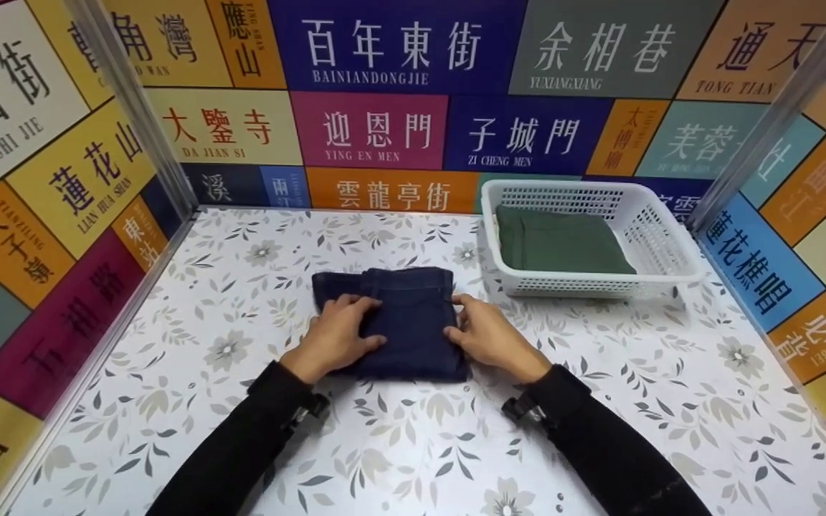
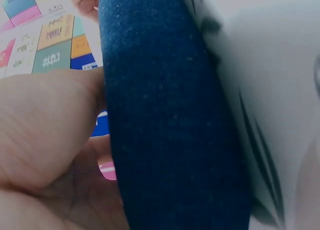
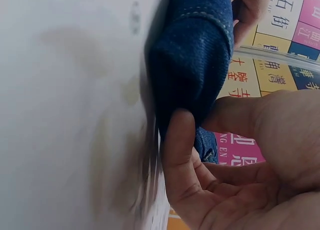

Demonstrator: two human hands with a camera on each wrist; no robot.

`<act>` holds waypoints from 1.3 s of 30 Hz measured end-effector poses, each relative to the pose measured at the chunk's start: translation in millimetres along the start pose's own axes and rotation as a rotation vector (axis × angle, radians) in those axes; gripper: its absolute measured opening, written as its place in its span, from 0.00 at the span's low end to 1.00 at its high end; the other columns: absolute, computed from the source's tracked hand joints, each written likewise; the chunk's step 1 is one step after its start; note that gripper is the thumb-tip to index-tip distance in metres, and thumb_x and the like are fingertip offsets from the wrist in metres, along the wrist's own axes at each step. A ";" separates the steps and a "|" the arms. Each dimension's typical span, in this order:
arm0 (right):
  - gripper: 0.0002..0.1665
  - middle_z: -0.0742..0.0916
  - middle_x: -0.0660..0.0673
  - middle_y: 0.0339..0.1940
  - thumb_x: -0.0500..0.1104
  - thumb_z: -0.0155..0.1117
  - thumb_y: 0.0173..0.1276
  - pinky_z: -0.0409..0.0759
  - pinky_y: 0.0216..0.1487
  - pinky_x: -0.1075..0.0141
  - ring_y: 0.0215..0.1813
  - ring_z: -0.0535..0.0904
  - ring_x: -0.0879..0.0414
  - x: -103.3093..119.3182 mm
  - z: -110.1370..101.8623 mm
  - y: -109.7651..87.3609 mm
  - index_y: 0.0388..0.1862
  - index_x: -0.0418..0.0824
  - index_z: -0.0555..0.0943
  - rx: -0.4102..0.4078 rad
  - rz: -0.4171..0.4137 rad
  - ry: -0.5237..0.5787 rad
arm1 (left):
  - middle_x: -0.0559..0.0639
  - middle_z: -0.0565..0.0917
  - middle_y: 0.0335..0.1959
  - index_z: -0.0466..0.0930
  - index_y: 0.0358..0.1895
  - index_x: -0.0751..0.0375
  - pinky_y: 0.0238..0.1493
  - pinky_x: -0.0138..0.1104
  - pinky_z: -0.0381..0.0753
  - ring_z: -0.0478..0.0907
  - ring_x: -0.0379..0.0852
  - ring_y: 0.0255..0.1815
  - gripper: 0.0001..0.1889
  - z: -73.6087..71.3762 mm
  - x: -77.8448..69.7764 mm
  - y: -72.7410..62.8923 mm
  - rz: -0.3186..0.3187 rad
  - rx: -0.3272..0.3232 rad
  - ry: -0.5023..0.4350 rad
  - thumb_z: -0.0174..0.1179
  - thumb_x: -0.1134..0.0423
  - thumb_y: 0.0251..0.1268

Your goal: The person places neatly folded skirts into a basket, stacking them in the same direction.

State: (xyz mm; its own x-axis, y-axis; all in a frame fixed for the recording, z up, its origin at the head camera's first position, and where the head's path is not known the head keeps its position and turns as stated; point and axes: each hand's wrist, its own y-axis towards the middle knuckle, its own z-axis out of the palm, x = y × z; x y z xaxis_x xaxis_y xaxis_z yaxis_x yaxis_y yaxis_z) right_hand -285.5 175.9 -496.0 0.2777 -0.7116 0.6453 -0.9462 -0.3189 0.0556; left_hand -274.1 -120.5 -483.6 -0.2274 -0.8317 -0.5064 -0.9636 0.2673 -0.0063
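Observation:
A folded pair of dark blue jeans [image 1: 413, 322] lies flat on the table in the head view, its stitched waistband edge at the far side. On the left part of the bundle rests my left hand [image 1: 338, 333], thumb and forefinger spread apart on the denim. My right hand [image 1: 495, 337] pinches the right edge between thumb and fingers. In the right wrist view the thumb and forefinger [image 3: 179, 140] close on a rounded denim fold [image 3: 192, 65]. The left wrist view shows the thumb [image 2: 55, 120] against the denim side [image 2: 165, 120]; its other fingertips are partly hidden.
A white perforated plastic basket [image 1: 599, 285] stands at the back right, with a folded green garment [image 1: 571, 242] inside. The table [image 1: 226, 430] has a floral cover. Panels with street-name signs [image 1: 399, 43] wall in the back and both sides.

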 end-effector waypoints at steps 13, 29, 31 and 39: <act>0.35 0.93 0.42 0.39 0.36 0.76 0.79 0.89 0.58 0.48 0.40 0.87 0.54 -23.6 -23.5 -39.6 0.79 0.25 0.78 -0.021 -0.024 -0.052 | 0.71 0.82 0.78 0.88 0.74 0.62 0.87 0.61 0.77 0.77 0.72 0.81 0.31 13.1 -19.0 -11.1 0.161 -0.027 -0.113 0.84 0.61 0.70; 0.39 0.92 0.42 0.40 0.36 0.75 0.81 0.86 0.27 0.67 0.25 0.87 0.60 -36.9 -44.4 -70.0 0.86 0.27 0.74 0.035 0.084 0.058 | 0.69 0.82 0.77 0.90 0.71 0.60 0.86 0.62 0.77 0.80 0.71 0.79 0.28 23.3 -31.2 -22.3 0.200 0.012 -0.163 0.84 0.60 0.70; 0.39 0.93 0.41 0.42 0.37 0.76 0.81 0.87 0.31 0.66 0.28 0.88 0.59 -36.9 -44.5 -69.9 0.85 0.27 0.74 0.031 0.085 0.048 | 0.70 0.83 0.76 0.91 0.71 0.60 0.86 0.62 0.78 0.80 0.71 0.79 0.28 21.9 -30.9 -22.7 0.192 0.001 -0.156 0.84 0.60 0.70; 0.38 0.91 0.27 0.66 0.41 0.77 0.81 0.92 0.57 0.50 0.54 0.94 0.45 -35.0 -47.8 -70.2 0.83 0.25 0.77 0.007 0.071 0.022 | 0.74 0.76 0.81 0.88 0.73 0.62 0.84 0.64 0.79 0.75 0.76 0.81 0.33 16.3 -30.8 -27.9 0.041 -0.074 -0.133 0.86 0.55 0.68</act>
State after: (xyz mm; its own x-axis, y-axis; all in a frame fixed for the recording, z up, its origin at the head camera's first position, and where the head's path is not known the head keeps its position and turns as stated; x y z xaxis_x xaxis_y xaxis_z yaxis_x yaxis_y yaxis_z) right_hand -236.8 253.1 -486.0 0.2064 -0.7189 0.6638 -0.9622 -0.2724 0.0041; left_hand -237.9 -94.4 -481.9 -0.2505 -0.7479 -0.6147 -0.9629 0.2585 0.0779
